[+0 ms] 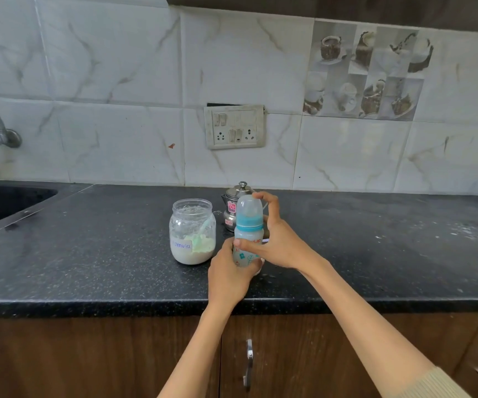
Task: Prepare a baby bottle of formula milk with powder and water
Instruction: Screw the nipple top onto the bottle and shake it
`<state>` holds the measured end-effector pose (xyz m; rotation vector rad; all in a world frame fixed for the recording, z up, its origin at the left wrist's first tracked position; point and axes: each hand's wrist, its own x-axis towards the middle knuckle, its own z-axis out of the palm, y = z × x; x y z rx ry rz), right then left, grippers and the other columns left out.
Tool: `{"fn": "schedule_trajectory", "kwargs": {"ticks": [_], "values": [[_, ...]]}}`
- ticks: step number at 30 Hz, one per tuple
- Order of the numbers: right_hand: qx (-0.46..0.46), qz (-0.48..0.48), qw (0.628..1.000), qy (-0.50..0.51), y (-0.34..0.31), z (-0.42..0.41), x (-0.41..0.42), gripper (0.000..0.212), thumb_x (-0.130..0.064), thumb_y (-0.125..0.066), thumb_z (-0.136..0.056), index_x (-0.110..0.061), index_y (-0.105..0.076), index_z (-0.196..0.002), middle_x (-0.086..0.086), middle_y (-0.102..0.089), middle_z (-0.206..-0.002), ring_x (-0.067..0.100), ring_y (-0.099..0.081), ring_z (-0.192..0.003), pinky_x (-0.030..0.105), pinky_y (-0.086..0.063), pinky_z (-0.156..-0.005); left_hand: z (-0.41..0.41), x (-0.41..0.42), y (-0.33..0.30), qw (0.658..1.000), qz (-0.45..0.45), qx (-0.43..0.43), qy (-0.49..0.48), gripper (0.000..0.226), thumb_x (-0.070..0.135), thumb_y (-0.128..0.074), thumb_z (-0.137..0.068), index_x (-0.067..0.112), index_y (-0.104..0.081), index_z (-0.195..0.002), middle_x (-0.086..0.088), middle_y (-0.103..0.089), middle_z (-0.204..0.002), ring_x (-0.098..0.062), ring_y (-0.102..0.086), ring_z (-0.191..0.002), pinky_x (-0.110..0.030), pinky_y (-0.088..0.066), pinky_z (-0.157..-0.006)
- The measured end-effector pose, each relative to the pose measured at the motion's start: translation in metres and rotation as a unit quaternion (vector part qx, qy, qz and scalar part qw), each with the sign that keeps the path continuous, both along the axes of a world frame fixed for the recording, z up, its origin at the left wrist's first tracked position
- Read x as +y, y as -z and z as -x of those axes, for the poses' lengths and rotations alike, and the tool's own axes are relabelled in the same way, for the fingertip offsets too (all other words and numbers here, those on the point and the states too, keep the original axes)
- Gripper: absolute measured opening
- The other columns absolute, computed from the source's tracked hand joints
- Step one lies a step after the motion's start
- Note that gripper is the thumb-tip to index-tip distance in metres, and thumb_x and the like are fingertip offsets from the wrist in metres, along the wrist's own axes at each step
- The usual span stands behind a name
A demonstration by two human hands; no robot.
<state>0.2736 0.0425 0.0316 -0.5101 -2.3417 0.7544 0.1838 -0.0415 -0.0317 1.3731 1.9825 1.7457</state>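
- My left hand (227,275) is nearest me, its fingers wrapped round the lower body of the bottle (248,239), holding it at the near part of the counter (88,254).
- My right hand (278,239) comes in from the right, thumb across the bottle's front, curled fingers arched up to the clear cap (249,206).
- The bottle stands upright, long axis vertical, cap on top above the blue collar. The cap lies straight up from my left grip and directly under my right fingertips, so I judge the right hand is the one placed to lift or twist it off.
- Just left of the bottle stands the jar (192,231), open, with white powder and a scoop (202,235) inside.
- Behind the bottle, partly hidden, is a steel pot (232,209) with a knobbed lid.
- Count: one bottle, one jar, one scoop, one pot, two hands.
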Motion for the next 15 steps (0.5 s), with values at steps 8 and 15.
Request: {"fn": "schedule_trajectory", "kwargs": {"ticks": [8, 15], "values": [[0.279, 0.11, 0.952, 0.06, 0.025, -0.007, 0.004, 0.039, -0.03, -0.062, -0.087, -0.05, -0.04, -0.113, -0.001, -0.064, -0.112, 0.01, -0.065, -0.099, 0.028, -0.055, -0.086, -0.002, -0.003, -0.002, 1.0, 0.001, -0.016, 0.0, 0.049, 0.024, -0.076, -0.075, 0.023, -0.051, -0.118, 0.015, -0.058, -0.103, -0.003, -0.057, -0.096, -0.018, -0.045, -0.079], [0.102, 0.164, 0.969, 0.156, 0.034, -0.003, 0.054, 0.05, -0.031, -0.072, -0.079, -0.024, -0.05, -0.123, 0.005, -0.053, -0.132, 0.025, -0.051, -0.123, 0.038, -0.047, -0.098, -0.002, -0.002, -0.001, 1.0, 0.013, -0.01, -0.003, 0.058, 0.026, -0.075, -0.077, 0.022, -0.047, -0.127, 0.012, -0.057, -0.116, -0.001, -0.051, -0.102, -0.018, -0.041, -0.084]]}}
